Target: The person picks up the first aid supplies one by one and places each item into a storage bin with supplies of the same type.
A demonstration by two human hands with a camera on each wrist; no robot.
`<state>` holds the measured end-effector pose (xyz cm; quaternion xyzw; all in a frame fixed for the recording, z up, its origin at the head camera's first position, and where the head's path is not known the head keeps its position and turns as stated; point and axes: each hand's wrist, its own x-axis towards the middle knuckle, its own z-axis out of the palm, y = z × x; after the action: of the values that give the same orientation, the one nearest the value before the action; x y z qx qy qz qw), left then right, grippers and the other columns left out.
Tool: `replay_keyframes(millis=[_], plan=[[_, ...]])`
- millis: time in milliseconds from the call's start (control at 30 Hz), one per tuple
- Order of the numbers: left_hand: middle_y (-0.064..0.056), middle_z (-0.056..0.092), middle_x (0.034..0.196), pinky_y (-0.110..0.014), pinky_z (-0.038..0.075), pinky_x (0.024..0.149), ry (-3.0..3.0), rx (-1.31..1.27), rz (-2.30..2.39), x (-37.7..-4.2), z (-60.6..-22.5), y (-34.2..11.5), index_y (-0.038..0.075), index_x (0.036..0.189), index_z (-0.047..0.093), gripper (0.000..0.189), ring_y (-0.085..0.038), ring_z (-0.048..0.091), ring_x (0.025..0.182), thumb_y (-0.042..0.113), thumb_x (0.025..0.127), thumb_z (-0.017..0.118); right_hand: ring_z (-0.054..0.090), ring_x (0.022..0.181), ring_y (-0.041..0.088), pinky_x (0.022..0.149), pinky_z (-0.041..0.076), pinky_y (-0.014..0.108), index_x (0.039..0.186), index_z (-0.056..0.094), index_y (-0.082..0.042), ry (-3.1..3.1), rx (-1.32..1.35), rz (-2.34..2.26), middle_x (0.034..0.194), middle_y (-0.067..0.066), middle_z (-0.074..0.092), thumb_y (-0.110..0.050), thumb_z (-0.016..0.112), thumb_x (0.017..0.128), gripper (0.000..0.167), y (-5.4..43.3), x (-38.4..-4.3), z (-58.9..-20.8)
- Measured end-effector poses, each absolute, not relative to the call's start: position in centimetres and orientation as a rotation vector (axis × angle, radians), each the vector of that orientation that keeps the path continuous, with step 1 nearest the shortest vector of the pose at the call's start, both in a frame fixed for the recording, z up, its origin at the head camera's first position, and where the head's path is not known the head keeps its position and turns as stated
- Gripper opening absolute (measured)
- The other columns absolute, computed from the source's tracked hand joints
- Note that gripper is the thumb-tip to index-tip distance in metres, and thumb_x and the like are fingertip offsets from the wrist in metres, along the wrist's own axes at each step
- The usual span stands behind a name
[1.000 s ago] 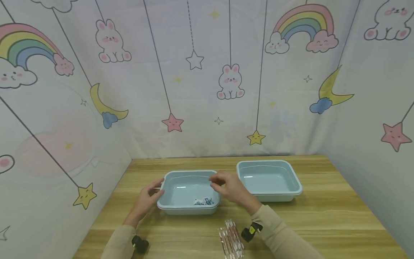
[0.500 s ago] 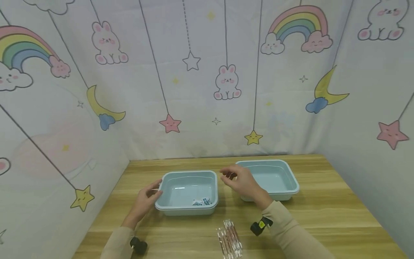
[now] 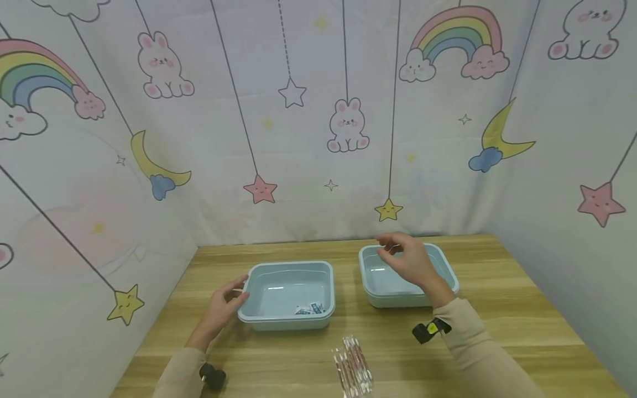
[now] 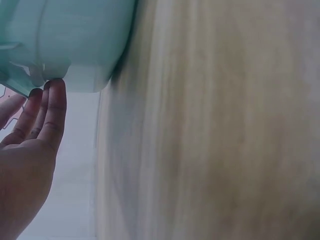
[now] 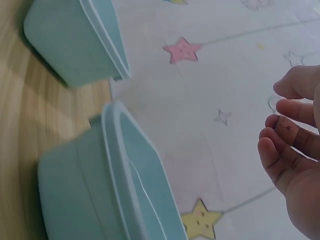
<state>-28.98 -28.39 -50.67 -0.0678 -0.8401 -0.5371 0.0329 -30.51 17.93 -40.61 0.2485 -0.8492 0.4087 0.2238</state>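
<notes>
At lower left of centre in the head view, directly right of the nearer, left hand (image 3: 222, 308): a pale blue tray (image 3: 281, 319) with long axis across the frame, printed packets (image 3: 309, 309) in its lower right corner, and fairly straight left fingertips (image 4: 57, 95) against its left side, thumb spread from them. At right, over a second blue tray (image 3: 398, 297), the right hand (image 3: 412, 261), loosely curled, thumb apart from fingers, nothing visible in its grasp. At lower centre, slim wrapped sticks (image 3: 353, 366).

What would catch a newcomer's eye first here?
First, the cartoon backdrop behind the table. Next, the blue left bin, touched by the left grip and holding packets, and the blue right bin, with the right grip raised over it. Slim packs lie in the foreground.
</notes>
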Motion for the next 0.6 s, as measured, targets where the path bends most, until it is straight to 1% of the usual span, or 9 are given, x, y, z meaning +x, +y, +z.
replay_keyframes(millis=[233,300,467,533,600], plan=[[-0.019,0.058,0.13,-0.021,0.052,0.081,-2.596,-0.212,-1.658,-29.1,-50.7,-28.5,0.007,0.142,0.048,0.052,-0.027,0.06,0.108,0.021,0.095,0.065,0.06,0.086,0.014,0.076,0.053,0.028,0.116,0.067,-0.002,-2.401,0.507,1.134,0.104,0.013,0.069,-0.013,0.066,0.092,0.026,22.4,-30.8,-40.6],[-0.02,0.057,0.13,-0.021,0.052,0.081,-2.602,-0.21,-1.662,-28.9,-50.3,-28.4,0.006,0.143,0.048,0.052,-0.027,0.059,0.108,0.019,0.095,0.064,0.059,0.086,0.012,0.076,0.053,0.028,0.115,0.067,-0.002,-2.406,0.472,1.12,0.102,0.013,0.069,-0.013,0.066,0.092,0.026,23.4,-30.8,-40.8],[-0.02,0.057,0.131,-0.022,0.052,0.081,-2.607,-0.21,-1.654,-29.0,-50.1,-28.3,0.005,0.143,0.047,0.052,-0.029,0.059,0.108,0.018,0.095,0.064,0.06,0.081,0.008,0.072,0.051,0.02,0.114,0.067,-0.001,-2.401,0.423,1.043,0.098,0.013,0.069,-0.012,0.066,0.091,0.025,25.7,-30.8,-41.6],[-0.019,0.057,0.131,-0.022,0.052,0.081,-2.608,-0.209,-1.651,-29.2,-50.5,-28.5,0.007,0.143,0.047,0.053,-0.028,0.059,0.109,0.019,0.095,0.064,0.061,0.081,0.01,0.07,0.05,0.017,0.114,0.067,-0.001,-2.411,0.403,1.02,0.099,0.015,0.07,-0.013,0.066,0.092,0.025,26.5,-30.8,-42.1],[-0.019,0.057,0.132,-0.022,0.052,0.081,-2.613,-0.201,-1.653,-29.3,-50.6,-28.5,0.007,0.143,0.047,0.053,-0.028,0.059,0.109,0.019,0.095,0.064,0.062,0.082,0.012,0.071,0.05,0.017,0.115,0.068,-0.002,-2.433,0.364,1.001,0.101,0.016,0.07,-0.015,0.065,0.093,0.026,27.2,-30.8,-42.6]])
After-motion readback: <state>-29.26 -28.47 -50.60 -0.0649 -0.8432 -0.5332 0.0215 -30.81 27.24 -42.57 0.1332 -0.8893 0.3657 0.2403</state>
